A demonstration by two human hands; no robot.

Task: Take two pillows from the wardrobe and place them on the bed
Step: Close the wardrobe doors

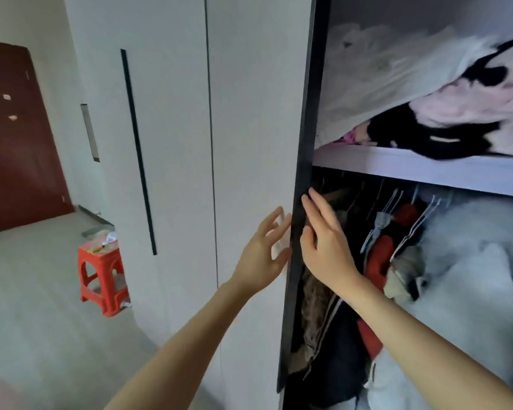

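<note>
Head view. The wardrobe (249, 113) stands with one white door slid aside, its dark edge (301, 202) running top to bottom through the middle of the frame. The left hand (262, 258) lies with spread, straight fingers against the white door face just left of that edge, holding nothing. The right hand (323, 241) reaches to the same edge from the open side, fingers extended and loosely fanned, fingertips touching or just short of the dark strip; which one I cannot tell. It holds nothing.

Inside, an upper shelf (412, 168) carries piled bedding: a pale white mass (382, 84) at the left and a pink-and-black fabric (471, 113) at the right. Whether either is a pillow cannot be told. Below the shelf, clothes on hangers (382, 247) hang beside a large white soft bulk (471, 276).

At the left, a red plastic stool (104, 276) stands on the floor near the wardrobe, and a dark red door (18, 143) lies beyond.
</note>
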